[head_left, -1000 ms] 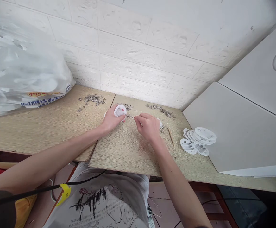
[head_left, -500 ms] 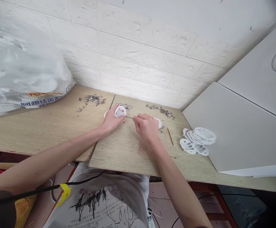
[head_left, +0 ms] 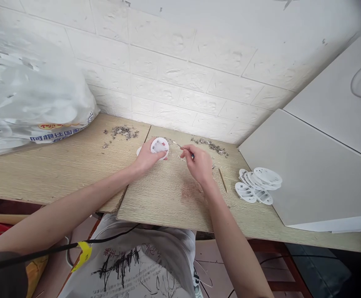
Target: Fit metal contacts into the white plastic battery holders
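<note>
My left hand (head_left: 147, 158) grips a round white plastic disc (head_left: 158, 145) with grey and small red parts on its face, held just above the table. A thin metal tool (head_left: 178, 145) sticks out of the closed fingers of my right hand (head_left: 197, 161); its tip points left toward the disc and does not touch it. Part of another white disc shows behind my left hand. Tiny metal pieces (head_left: 169, 141) lie on the wood beside the disc.
Small metal parts lie in piles at the back left (head_left: 123, 132) and back right (head_left: 213, 145). A thin wooden stick (head_left: 223, 180) lies right of my right hand, near stacked white discs (head_left: 265, 176). A large plastic bag (head_left: 37, 95) stands left; a white panel (head_left: 317, 174) stands right.
My right hand has drawn back to the right with the tool, whose tip is now apart from the disc. The disc in my left hand has shifted slightly right.
</note>
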Demonstrator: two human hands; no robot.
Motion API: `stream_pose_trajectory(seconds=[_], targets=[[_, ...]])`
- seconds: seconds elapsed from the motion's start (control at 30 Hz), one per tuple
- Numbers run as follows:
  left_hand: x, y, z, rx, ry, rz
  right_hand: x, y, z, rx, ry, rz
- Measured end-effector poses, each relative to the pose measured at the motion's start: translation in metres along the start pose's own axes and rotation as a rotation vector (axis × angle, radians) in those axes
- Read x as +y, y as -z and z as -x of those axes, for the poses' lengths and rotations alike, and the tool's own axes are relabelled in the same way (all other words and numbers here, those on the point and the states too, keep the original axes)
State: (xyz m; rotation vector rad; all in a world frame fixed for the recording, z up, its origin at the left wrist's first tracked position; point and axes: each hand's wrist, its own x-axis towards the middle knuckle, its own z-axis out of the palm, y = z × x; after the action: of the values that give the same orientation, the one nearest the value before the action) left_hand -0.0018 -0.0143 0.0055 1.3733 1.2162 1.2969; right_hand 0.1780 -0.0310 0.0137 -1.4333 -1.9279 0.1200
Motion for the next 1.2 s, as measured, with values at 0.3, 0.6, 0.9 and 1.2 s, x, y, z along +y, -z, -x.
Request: stream_pose_trajectory(seconds=[0.3,0.6,0.9,1.2], targets=[[-0.003,0.003,-0.001,-0.014,-0.097,-0.118,-0.006,-0.015,0.003,-0.249,0.015,-0.275],[-0.008,0.003,-0.001,-0.086,-0.158,-0.149,-0.004,-0.02,0.001,-0.168,0.028,-0.166],[-0.011,0.001,-0.001,-0.105,-0.163,-0.15,-0.01,-0.021,0.006,-0.156,0.123,-0.127],[-0.009,0.0,0.001,-0.056,-0.151,-0.193,-0.008,-0.023,0.006,-0.156,0.119,-0.128]])
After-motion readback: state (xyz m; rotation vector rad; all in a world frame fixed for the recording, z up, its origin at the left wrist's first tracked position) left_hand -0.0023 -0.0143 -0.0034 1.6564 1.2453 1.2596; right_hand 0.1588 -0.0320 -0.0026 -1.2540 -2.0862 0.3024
